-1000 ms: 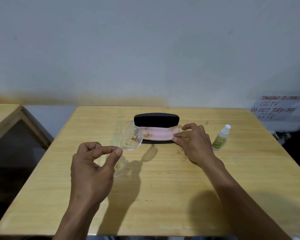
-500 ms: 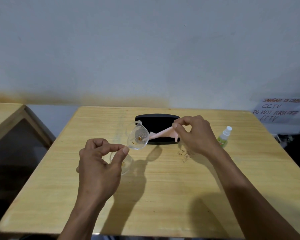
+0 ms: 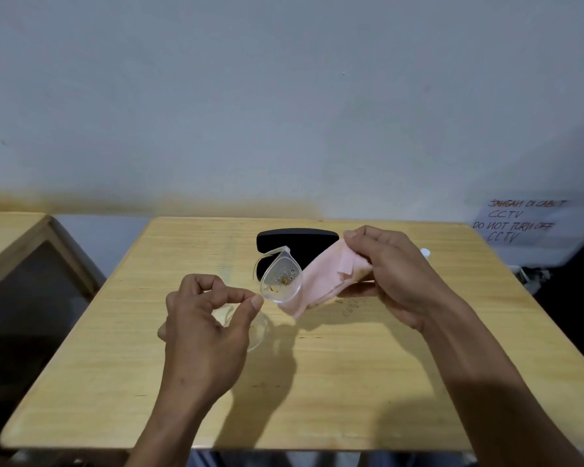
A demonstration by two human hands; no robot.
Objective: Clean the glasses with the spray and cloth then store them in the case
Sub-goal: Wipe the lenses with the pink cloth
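Glasses (image 3: 279, 281) sit just left of the frame's centre, a clear-framed pair held up above the wooden table (image 3: 334, 382). The left hand (image 3: 206, 328) has them pinched at the bridge area between thumb and forefinger, other fingers curled in. One lens stands up and tilts toward the camera, and there are yellow-brown specks and smears on it. The second lens hangs lower, half hidden behind the left hand's fingers, close over the tabletop.

Over to the right of centre, the right hand (image 3: 398, 281) grips a pink cloth (image 3: 327, 281), fingers on top and thumb underneath, bunching one end. The loose end of that cloth drapes down and left, right up beside the raised lens; whether it actually touches the lens is hard to tell. A stain or frayed edge shows near the fingers.

Behind both, toward the far edge of the table, lies a black glasses case (image 3: 297, 242); cloth and lens cover its front, so I cannot tell whether it is open or closed. Only the white cap of the spray bottle (image 3: 425, 252) peeks out behind the right hand. At the right edge, against the wall, a handwritten sign (image 3: 523, 220) mentions CCTV. A second wooden table (image 3: 11, 237) shows at left.
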